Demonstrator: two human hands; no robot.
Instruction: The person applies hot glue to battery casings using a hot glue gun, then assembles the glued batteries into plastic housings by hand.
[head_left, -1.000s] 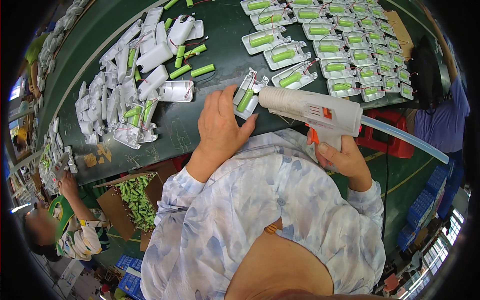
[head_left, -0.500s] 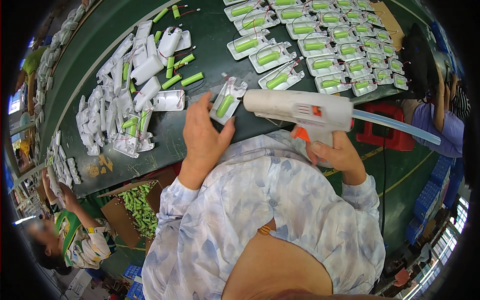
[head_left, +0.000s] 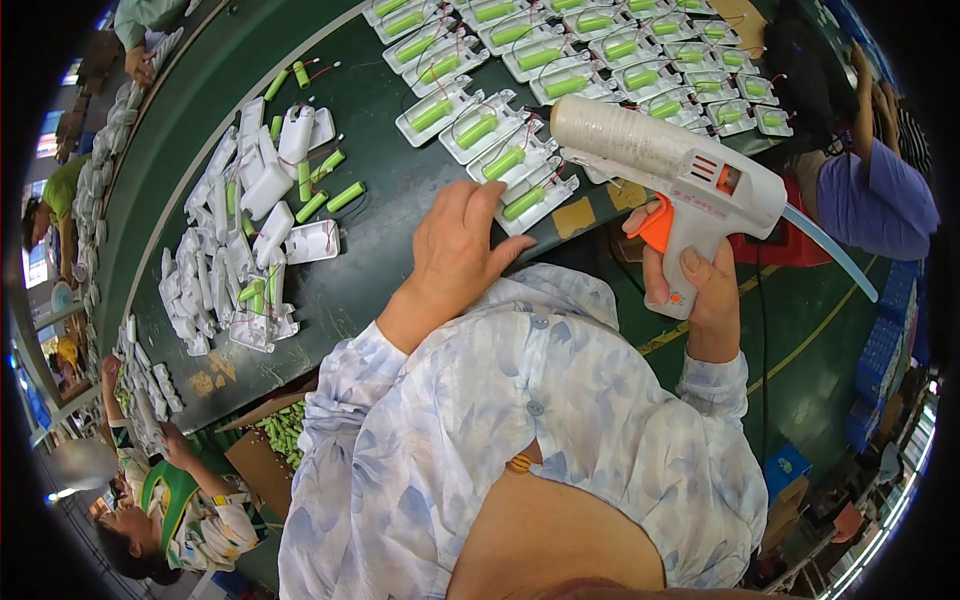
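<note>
- at the far left of my view, a co-worker's hand (head_left: 180, 448) is well apart from my reach, so i see little risk of a clash.
- next comes the pile of white plastic casing halves (head_left: 198, 290); it is stacked loosely, so a sleeve brushing it could send pieces sliding over the dark green tabletop (head_left: 370, 275).
- beside the pile, loose green cylindrical cells (head_left: 346, 195) could roll if bumped, or snag by their thin leads.
- my left hand (head_left: 450, 240) has its fingers loosely extended, touching the near end of the closest cell-fitted casing (head_left: 548, 205), not wrapped round it. that casing lies at the near end of its row, close to the table edge; a careless push could skew it into its neighbour, a pull could tip it off. whether the thumb touches it, i cannot tell.
- above, the white hot glue gun (head_left: 680, 160) points its nozzle over the casings; if hot, a dip could scorch a wire, and a drip could land astray.
- my right hand (head_left: 712, 290) is wrapped round its handle, fingers by the orange trigger (head_left: 655, 228); an accidental squeeze could ooze glue.
- behind it, the long glue stick (head_left: 826, 238) juts out and could catch on something as the gun swings.
</note>
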